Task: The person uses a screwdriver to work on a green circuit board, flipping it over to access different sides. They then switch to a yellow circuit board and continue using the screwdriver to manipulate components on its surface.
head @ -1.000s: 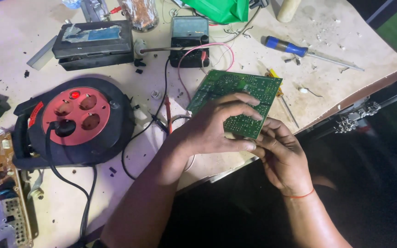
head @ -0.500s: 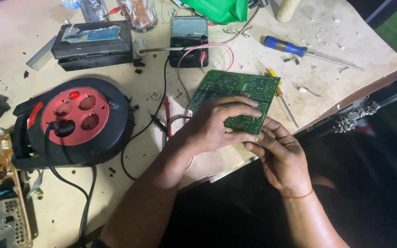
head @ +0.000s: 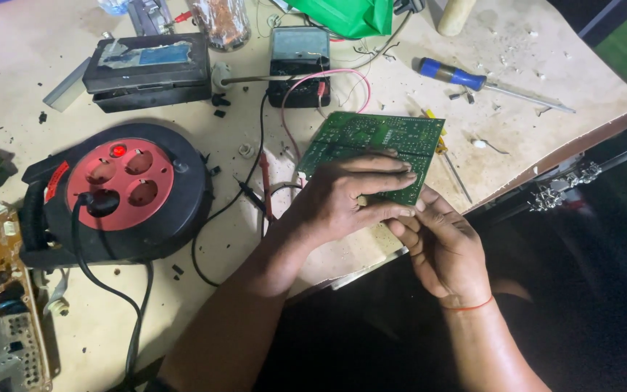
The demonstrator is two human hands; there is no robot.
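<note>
Left hand: the left hand (head: 342, 199) lay flat on top of the green circuit board (head: 371, 149), its fingers stretched out and nearly closed together, pressing the board down more than gripping it.
Right hand: the right hand (head: 440, 247) was at the near edge of the board, its fingers curled and pinching that edge; if something small was between the fingertips, I could not tell.
Board position: the board lay on the worktop (head: 517, 123), directly under the left fingers and just beyond the right hand.
Long axis: the long side of the board ran from left to right, slightly tilted, almost along the left fingers.
Nearer hand: both hands touched the board; the left hand covered more of it, the right hand touched only the edge.
Left of the left hand: a round black and red cable reel (head: 121, 192), well apart.
Beyond the hands: a black meter (head: 299, 65) with red and black wires, near the far side of the board.
Beyond the right hand: a blue screwdriver (head: 473, 78), apart from the board.
</note>
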